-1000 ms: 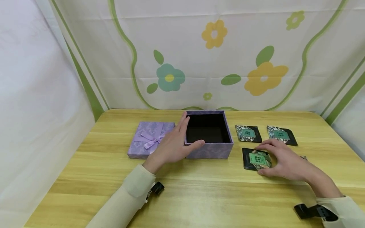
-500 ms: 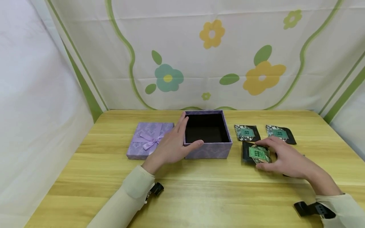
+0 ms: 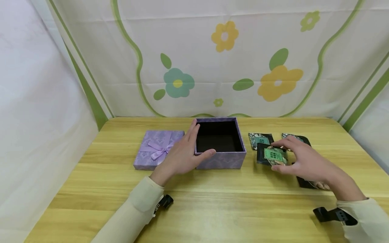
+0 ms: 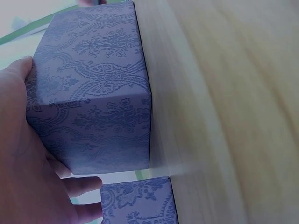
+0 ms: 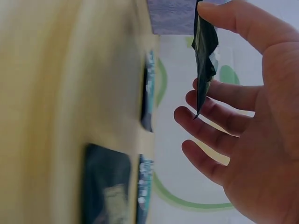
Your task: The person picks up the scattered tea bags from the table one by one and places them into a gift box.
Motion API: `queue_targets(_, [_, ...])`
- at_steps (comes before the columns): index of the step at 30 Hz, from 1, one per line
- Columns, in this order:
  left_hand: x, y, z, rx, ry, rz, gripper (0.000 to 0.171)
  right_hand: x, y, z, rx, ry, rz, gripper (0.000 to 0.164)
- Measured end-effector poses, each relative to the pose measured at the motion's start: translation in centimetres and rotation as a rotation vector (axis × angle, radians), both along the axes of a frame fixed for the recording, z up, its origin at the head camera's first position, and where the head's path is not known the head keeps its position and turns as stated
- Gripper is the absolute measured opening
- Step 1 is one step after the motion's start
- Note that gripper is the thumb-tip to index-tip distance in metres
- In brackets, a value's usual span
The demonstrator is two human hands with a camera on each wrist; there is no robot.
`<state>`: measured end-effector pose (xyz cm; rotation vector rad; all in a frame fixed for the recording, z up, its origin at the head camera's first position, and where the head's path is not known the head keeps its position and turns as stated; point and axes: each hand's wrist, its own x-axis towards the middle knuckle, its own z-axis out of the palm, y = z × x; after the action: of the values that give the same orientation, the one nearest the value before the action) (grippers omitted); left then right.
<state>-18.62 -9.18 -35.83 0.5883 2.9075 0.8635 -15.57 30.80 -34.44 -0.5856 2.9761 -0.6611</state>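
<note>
My left hand [image 3: 182, 153] rests along the left side of an uncovered purple box [image 3: 221, 160] with a dark interior. Its fingers lie fairly straight, and the thumb reaches the front rim. In the left wrist view the patterned box wall [image 4: 93, 70] lies beside the palm. To the right of the box, my right hand [image 3: 304, 160] pinches a black sachet [image 3: 267, 154] with a bright green label by its edges, thumb below and fingers above. The right wrist view shows this sachet [image 5: 205, 53] edge-on, raised off the table.
Left of the box lies its purple lid [image 3: 156, 148] with a ribbon bow. Two teal-labelled sachets, one nearer the box [image 3: 255, 139] and one farther right [image 3: 305, 139], lie at the back. Another black sachet [image 3: 305, 183] lies partly under the right forearm. A floral curtain [image 3: 197, 60] stands behind the table.
My right hand has lifted the green-labelled sachet from the table and moved it slightly away from me, uncovering the sachet beneath the wrist. The left hand has stayed at the box.
</note>
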Motion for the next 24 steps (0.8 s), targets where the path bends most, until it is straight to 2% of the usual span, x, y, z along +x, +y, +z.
queue_targets(9, [0.0,0.0,0.0,-0.001,0.002,0.0,0.114,-1.9,-0.5,3.1,0.037,0.057,0.045,0.079])
queue_targets(14, [0.0,-0.1,-0.1,-0.006,0.002,0.004,0.114,-3.3,-1.4,4.8,0.019,0.064,0.069,0.074])
queue_targets(24, [-0.1,-0.1,-0.1,-0.006,0.003,-0.003,0.114,-5.1,-4.9,6.6,0.035,0.056,0.082,0.074])
